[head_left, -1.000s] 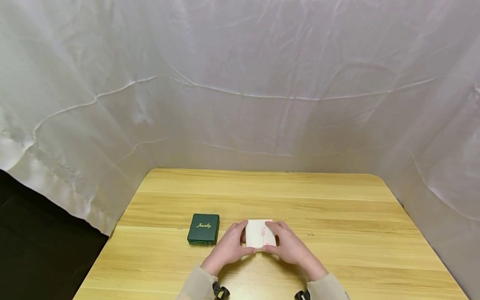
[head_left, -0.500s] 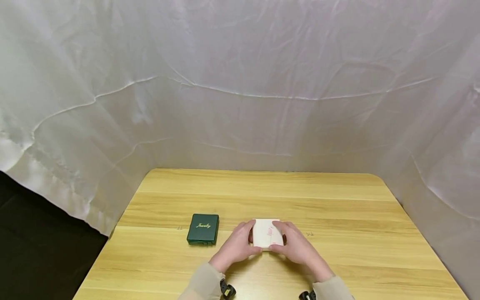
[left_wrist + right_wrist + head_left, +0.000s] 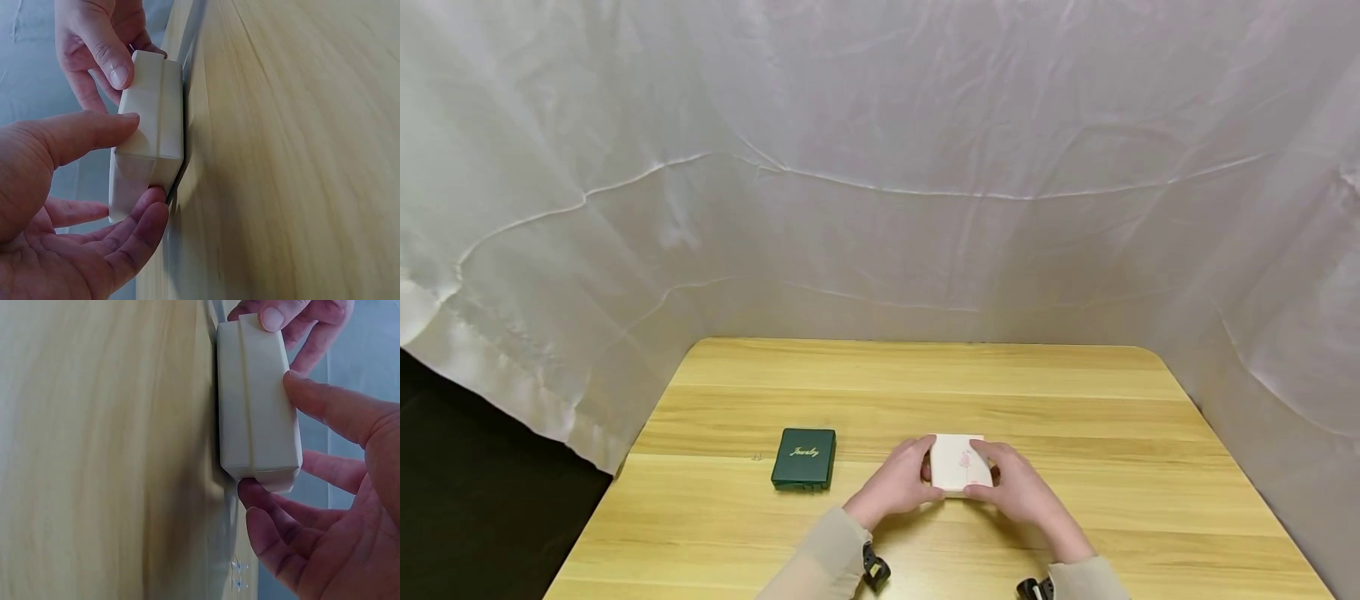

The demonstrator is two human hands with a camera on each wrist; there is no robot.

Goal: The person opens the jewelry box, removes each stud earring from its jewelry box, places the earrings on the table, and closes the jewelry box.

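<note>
A small white box with a pink flower printed on its lid sits low at the tabletop, between both hands. The left hand grips its left side, thumb on the near face. On the opposite side the right hand holds it the same way, its forefinger over the far right corner. Both wrist views show the white box with a seam between lid and base, the lid closed. A slight gap under the box cannot be ruled out. What is inside is hidden.
Left of the hands lies a dark green box lettered "Jewelry". Tiny shiny pieces lie beyond its left side; similar pieces show near the right hand. Pale curtains enclose the back and sides of the wooden table.
Both hands have moved the white box to the right across the table, keeping their hold. The right hand now covers the tiny pieces at the right in the head view. The green box stays put.
</note>
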